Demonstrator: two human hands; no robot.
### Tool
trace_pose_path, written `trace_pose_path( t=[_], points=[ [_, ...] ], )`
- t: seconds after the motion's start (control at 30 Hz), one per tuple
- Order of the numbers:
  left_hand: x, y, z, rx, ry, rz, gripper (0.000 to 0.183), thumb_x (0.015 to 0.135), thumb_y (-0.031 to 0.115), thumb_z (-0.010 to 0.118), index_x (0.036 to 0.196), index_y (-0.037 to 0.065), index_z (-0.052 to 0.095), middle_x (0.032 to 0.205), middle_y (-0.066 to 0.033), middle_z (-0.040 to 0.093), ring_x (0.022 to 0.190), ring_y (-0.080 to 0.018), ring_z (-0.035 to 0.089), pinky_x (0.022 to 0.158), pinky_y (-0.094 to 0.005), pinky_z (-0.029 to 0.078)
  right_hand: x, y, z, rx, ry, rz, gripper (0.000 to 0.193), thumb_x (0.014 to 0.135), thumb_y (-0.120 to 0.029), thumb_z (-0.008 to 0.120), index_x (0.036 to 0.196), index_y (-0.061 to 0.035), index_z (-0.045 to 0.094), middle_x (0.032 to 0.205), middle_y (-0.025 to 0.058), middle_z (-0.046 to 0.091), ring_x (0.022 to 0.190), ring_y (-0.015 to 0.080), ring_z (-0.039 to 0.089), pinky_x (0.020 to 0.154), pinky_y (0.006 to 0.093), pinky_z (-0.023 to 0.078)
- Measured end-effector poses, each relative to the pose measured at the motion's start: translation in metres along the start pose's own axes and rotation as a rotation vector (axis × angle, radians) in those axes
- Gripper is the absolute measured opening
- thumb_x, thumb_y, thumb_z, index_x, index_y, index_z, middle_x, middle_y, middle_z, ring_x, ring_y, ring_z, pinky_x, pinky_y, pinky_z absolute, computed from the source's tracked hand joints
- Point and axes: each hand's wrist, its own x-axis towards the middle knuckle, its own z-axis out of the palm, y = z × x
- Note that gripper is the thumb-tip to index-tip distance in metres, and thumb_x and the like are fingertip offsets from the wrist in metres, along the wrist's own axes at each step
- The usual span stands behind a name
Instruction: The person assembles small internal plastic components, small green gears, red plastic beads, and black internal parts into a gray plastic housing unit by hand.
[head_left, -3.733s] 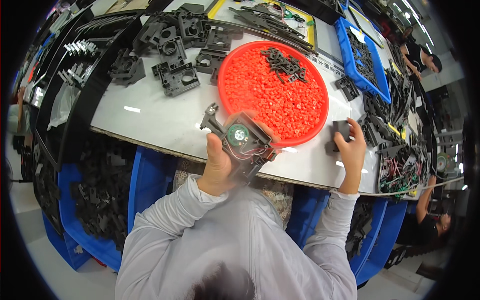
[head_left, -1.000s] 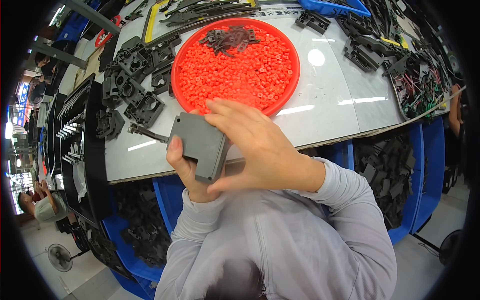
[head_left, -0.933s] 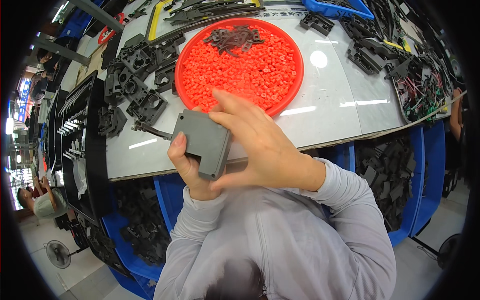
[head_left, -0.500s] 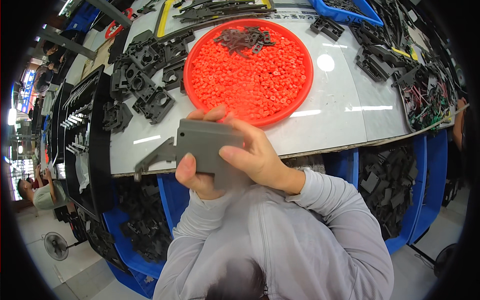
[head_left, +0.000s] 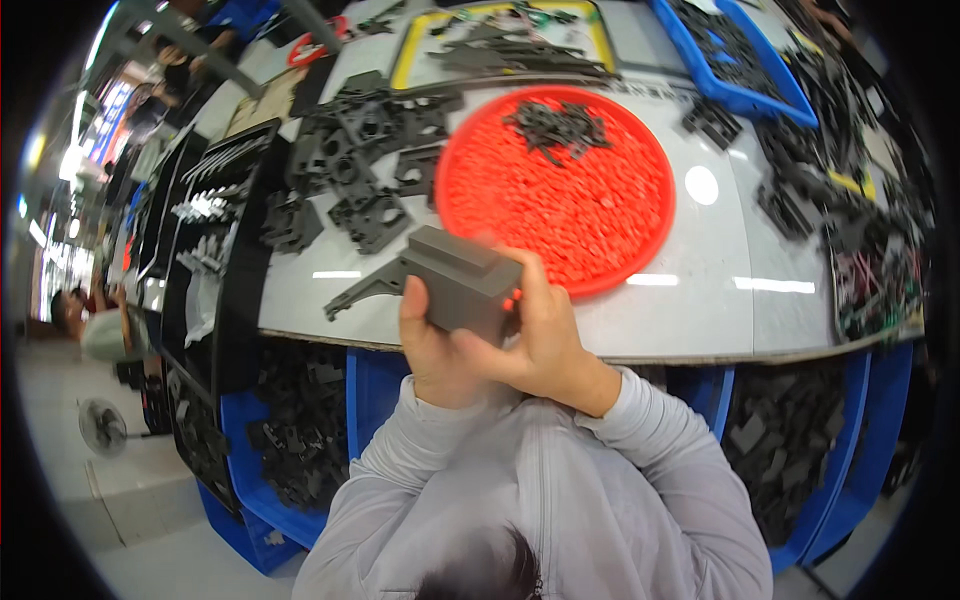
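Observation:
Both of my hands hold a dark grey plastic housing (head_left: 455,285) in front of my chest, at the near edge of the table. A thin angled arm (head_left: 368,288) sticks out from its left end. My left hand (head_left: 435,360) grips it from below, thumb up along the near side. At the right end my right hand (head_left: 550,345) closes round it, with that thumb blurred near the lower edge. Small red bits (head_left: 512,298) show at this end, beside my right fingers. Just beyond lies a round red tray (head_left: 668,205) full of small red pieces (head_left: 540,215).
Small dark parts (head_left: 560,130) are heaped on the red pieces. Dark plastic frames (head_left: 350,165) lie left of the tray, beside a black rack (head_left: 235,270). A blue tray (head_left: 785,105) stands far right. Blue bins (head_left: 375,400) with dark parts sit below the table edge.
The housing has been turned in my hands, from its broad flat side to a stepped top and an end with red bits. The whole view has shifted, so the table appears lower and further right.

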Motion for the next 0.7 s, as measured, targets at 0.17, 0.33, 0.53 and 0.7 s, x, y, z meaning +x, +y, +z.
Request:
trace_pose_path(
  t=[0.17, 0.33, 0.53, 0.7],
  points=[
    [0.003, 0.008, 0.006, 0.174, 0.088, -0.087, 0.058, 0.085, 0.041, 0.055, 0.129, 0.007, 0.039, 0.130, -0.0124, 0.045, 0.116, -0.0263, 0.047, 0.096, -0.0421, 0.041, -0.005, 0.026, 0.002, 0.241, -0.011, 0.057, 0.074, 0.066, -0.014, 0.072, 0.126, 0.0011, 0.030, 0.107, 0.0185, 0.056, 0.094, 0.0264, 0.060, 0.079, 0.0352, 0.049],
    [-0.021, 0.029, 0.009, 0.256, 0.046, 0.002, 0.057, 0.081, 0.022, 0.061, 0.130, 0.002, 0.038, 0.126, -0.0127, 0.047, 0.113, -0.0216, 0.049, 0.094, -0.0368, 0.042, -0.005, 0.012, 0.006, 0.336, -0.189, 0.007, 0.075, 0.066, -0.007, 0.071, 0.127, 0.0004, 0.028, 0.119, 0.0171, 0.047, 0.107, 0.0253, 0.052, 0.089, 0.0360, 0.043],
    [-0.037, 0.111, -0.015, 0.694, 0.430, 0.240, 0.056, 0.076, 0.025, 0.065, 0.119, -0.005, 0.046, 0.115, -0.0165, 0.056, 0.107, -0.0261, 0.054, 0.096, -0.0381, 0.042, -0.009, 0.009, -0.008, 0.297, -0.353, 0.112, 0.079, 0.076, -0.028, 0.066, 0.135, 0.0018, 0.023, 0.090, 0.0159, 0.062, 0.077, 0.0205, 0.058, 0.080, 0.0334, 0.043],
    [-0.044, 0.270, -0.007, 1.054, 0.467, 0.810, 0.035, 0.081, 0.008, 0.060, 0.115, 0.004, 0.050, 0.108, -0.0066, 0.058, 0.099, -0.0176, 0.056, 0.090, -0.0336, 0.043, -0.035, 0.027, -0.042, 0.135, -0.129, -0.009, 0.047, 0.081, -0.015, 0.057, 0.121, 0.0012, 0.040, 0.074, 0.0118, 0.059, 0.067, 0.0171, 0.056, 0.067, 0.0281, 0.043]
  ],
)
